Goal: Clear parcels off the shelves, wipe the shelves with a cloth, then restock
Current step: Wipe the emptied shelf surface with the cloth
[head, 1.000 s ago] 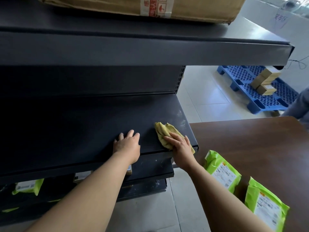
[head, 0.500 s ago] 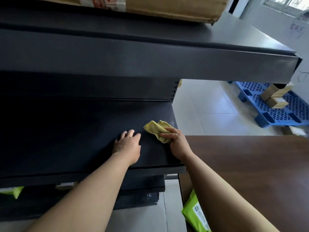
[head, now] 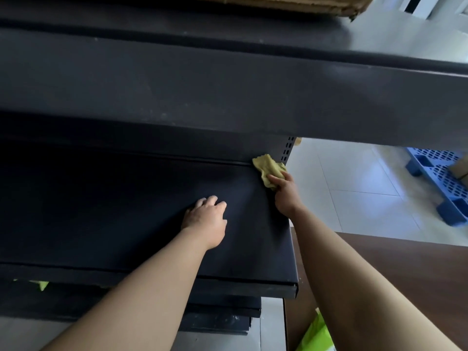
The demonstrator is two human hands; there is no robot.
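Head view: we look down along two bare forearms onto the dark, matt middle shelf point(head: 126, 211) of a black metal rack. The person's right hand point(head: 285, 192) reaches to the far right corner of that shelf. Its grip is closed on a crumpled yellow cloth point(head: 268, 169), with the fingers curled over the cloth's near edge. The rest of the cloth lies bunched on the shelf, up against the back panel and just beside the perforated upright point(head: 288, 150). The left hand point(head: 206, 221) rests palm down near the middle of the same shelf, well apart from the cloth. Its grip holds nothing, and the fingers lie loose and slightly bent on the shelf top. Above, the upper shelf point(head: 228, 97) juts toward us, and on it we see the lower edge of a cardboard box point(head: 291, 3) at the top of the picture. Below the middle shelf the edges of the lower shelves point(head: 222, 317) show. A scrap of bright green packaging point(head: 40, 285) peeps out under the middle shelf at the left, and we cannot tell more of it. To the right of the rack stands a brown wooden surface point(head: 405, 274), and at its near left edge lies a green parcel point(head: 314, 335), partly out of frame. Beyond, on the pale tiled floor point(head: 354, 188), sits a blue plastic pallet point(head: 443, 178) with a brown carton point(head: 459, 168) on it at the right edge of the picture.
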